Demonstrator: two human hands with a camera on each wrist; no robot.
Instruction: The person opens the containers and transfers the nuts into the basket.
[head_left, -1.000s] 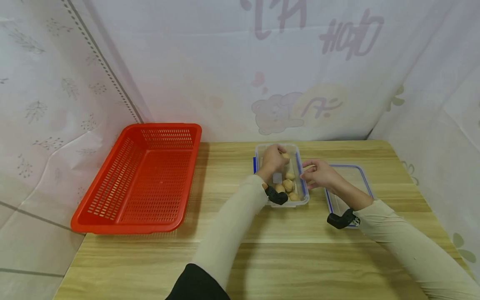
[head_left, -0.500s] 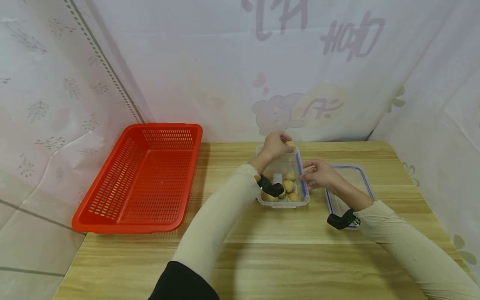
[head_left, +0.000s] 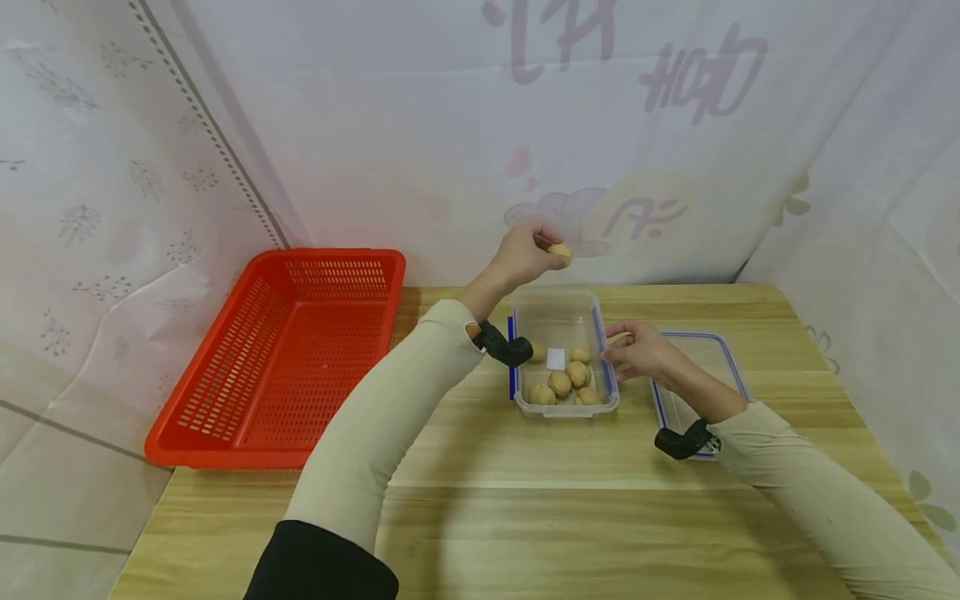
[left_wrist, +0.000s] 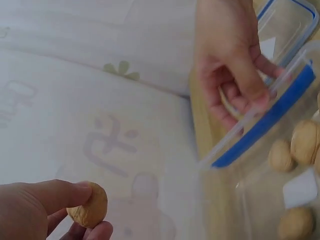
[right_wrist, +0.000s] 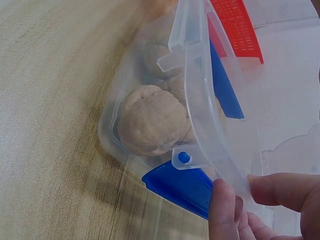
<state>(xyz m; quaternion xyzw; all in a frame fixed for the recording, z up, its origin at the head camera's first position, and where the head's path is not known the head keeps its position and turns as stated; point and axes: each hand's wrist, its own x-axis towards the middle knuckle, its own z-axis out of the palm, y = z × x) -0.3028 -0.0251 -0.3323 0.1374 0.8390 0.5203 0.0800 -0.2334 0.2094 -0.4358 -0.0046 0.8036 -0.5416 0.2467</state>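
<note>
My left hand is raised over the far end of a clear plastic container and pinches a walnut between thumb and fingers. Inside the container, several walnuts lie mostly toward the near end, around a small white square. At the container's right side, my right hand grips the rim by thumb and fingers. In the right wrist view a blue side latch hangs folded down close to the fingers, and a large walnut shows through the clear wall.
A red perforated basket stands on the left of the wooden table. The container's clear lid with a blue seal lies to the right, partly under the right forearm. A printed cloth wall closes off the back.
My left hand has lifted a walnut up out of the container, moving upward and a little left. The right hand stays at the container's rim.
</note>
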